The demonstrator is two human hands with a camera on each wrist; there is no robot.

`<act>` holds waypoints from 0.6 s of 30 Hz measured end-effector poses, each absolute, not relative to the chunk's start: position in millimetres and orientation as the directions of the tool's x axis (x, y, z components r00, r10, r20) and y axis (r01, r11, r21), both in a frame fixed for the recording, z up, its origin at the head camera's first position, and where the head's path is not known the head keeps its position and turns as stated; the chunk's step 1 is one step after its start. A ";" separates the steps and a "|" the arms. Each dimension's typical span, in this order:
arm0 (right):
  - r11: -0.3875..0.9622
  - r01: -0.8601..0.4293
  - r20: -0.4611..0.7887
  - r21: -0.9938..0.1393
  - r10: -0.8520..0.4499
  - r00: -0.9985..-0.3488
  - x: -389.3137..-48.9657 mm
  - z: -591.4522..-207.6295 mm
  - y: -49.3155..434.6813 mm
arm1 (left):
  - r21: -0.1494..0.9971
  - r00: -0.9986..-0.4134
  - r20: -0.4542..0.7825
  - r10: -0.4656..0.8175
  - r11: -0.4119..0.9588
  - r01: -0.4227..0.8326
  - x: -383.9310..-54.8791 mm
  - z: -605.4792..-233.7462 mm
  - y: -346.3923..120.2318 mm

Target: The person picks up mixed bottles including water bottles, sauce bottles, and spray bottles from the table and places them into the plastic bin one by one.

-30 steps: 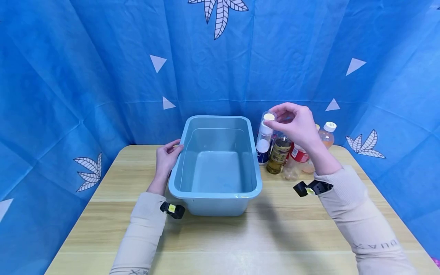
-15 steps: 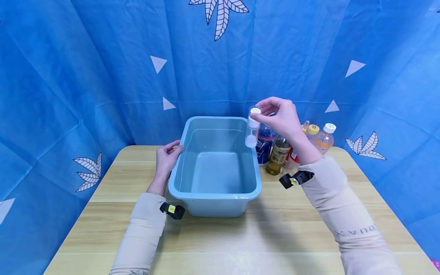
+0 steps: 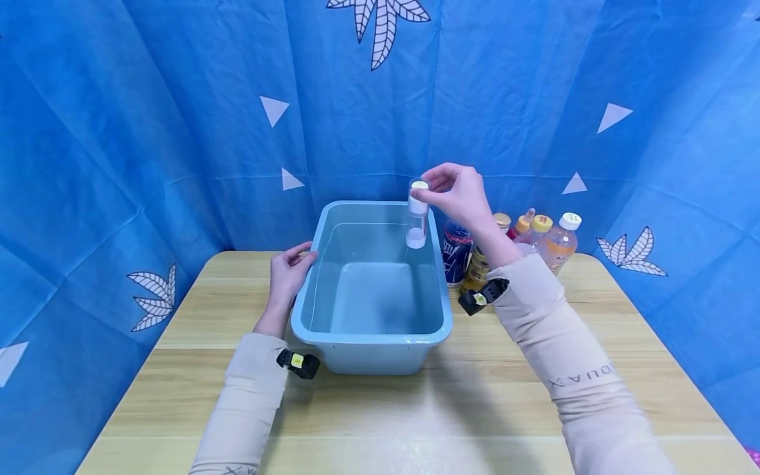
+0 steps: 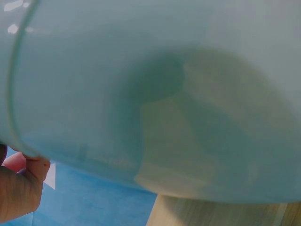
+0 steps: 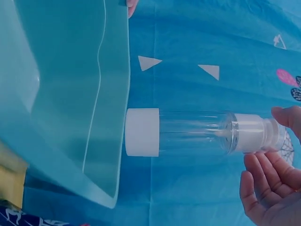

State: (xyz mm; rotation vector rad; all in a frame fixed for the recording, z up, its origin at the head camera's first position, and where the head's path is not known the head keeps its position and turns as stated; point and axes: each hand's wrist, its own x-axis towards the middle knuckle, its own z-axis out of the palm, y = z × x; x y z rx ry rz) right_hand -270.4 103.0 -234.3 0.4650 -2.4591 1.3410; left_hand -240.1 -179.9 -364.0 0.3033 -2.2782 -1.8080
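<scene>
Head view: the right hand (image 3: 460,198) pinches the upper end of a clear bottle (image 3: 417,221) between thumb and fingers (image 3: 441,173), holding it roughly upright over the right far part of a blue basin (image 3: 380,340). The left hand (image 3: 287,274) grips the basin's left rim. The basin stands on the wooden surface (image 3: 505,409); just to its right is a dark-blue-labelled bottle (image 3: 457,254), with more bottles (image 3: 557,245) beyond, partly hidden by the right forearm.

Left wrist view: the basin's wall fills most of it, and the left hand's fingertips pinch the rim at the lower left.

Right wrist view: the clear bottle's white lower end overlaps the basin's edge; I cannot tell whether they touch.
</scene>
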 end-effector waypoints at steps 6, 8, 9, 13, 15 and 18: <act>0.505 -0.411 0.398 -0.759 -0.140 -0.907 -280.0 -235.7 90.0 | 0.975 -0.953 0.045 -0.299 0.223 -0.024 -240.5 -363.6 -179.6; 0.502 -0.402 0.389 -0.766 -0.136 -0.911 -282.9 -236.1 85.2 | 0.975 -0.953 0.040 -0.302 0.221 -0.029 -240.7 -363.7 -179.6; 0.501 -0.394 0.381 -0.771 -0.132 -0.915 -284.1 -236.3 83.0 | 0.975 -0.953 0.036 -0.301 0.221 -0.033 -240.4 -363.6 -179.5; 0.502 -0.365 0.356 -0.784 -0.117 -0.927 -289.3 -238.0 75.5 | 0.974 -0.955 0.027 -0.297 0.222 -0.041 -240.4 -363.5 -179.3; 0.503 -0.358 0.351 -0.787 -0.111 -0.930 -292.0 -239.4 72.1 | 0.974 -0.955 0.023 -0.296 0.222 -0.045 -240.2 -363.2 -179.0; 0.500 -0.356 0.348 -0.789 -0.112 -0.931 -296.3 -242.0 66.8 | 0.974 -0.954 0.019 -0.298 0.219 -0.048 -240.1 -362.8 -178.7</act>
